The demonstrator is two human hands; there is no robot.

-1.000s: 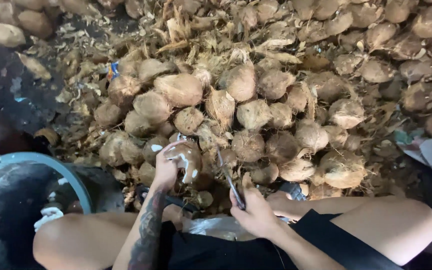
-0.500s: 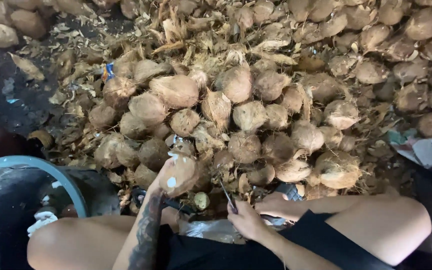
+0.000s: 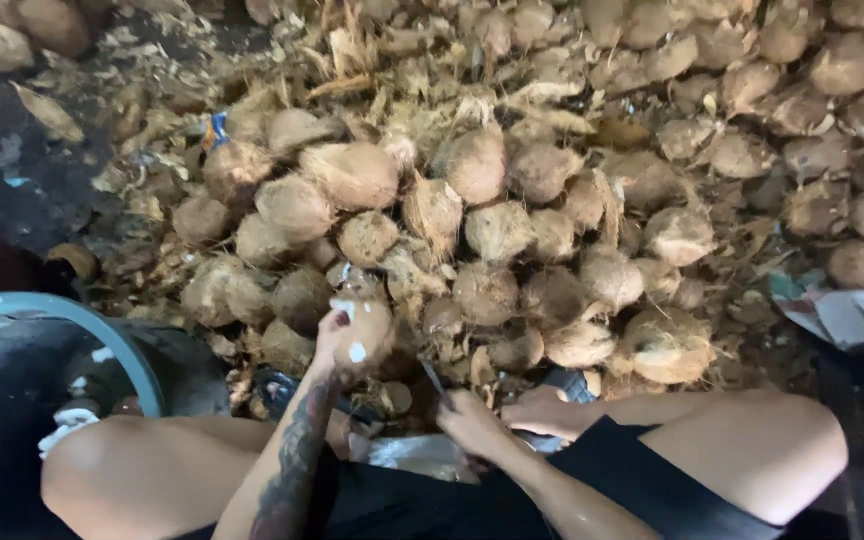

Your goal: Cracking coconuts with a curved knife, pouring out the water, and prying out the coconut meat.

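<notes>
Seated low before a coconut pile [image 3: 512,200], knees spread, bare foot [image 3: 542,412] tucked in between. Left hand [image 3: 344,340] closed round a coconut [image 3: 367,330] — held up just off the near edge of the pile, brown shell partly pared, white flesh showing in patches. Right hand [image 3: 467,420] lower, near the lap, clenched on a knife [image 3: 435,382], blade angled up toward the held nut but not touching it. Looks like a pause mid-paring: shell partly off, more brown left to strip. Next stroke likely calls for turning the nut to bring an unpared patch round, then bringing the blade up to it at a shallow angle, thumb clear of the edge. Blue-rimmed tub [image 3: 102,325] at the left knee, white pieces beside it. Husk scraps [image 3: 372,60] strewn behind and among the nuts. Crumpled paper [image 3: 852,310] off to the right.
</notes>
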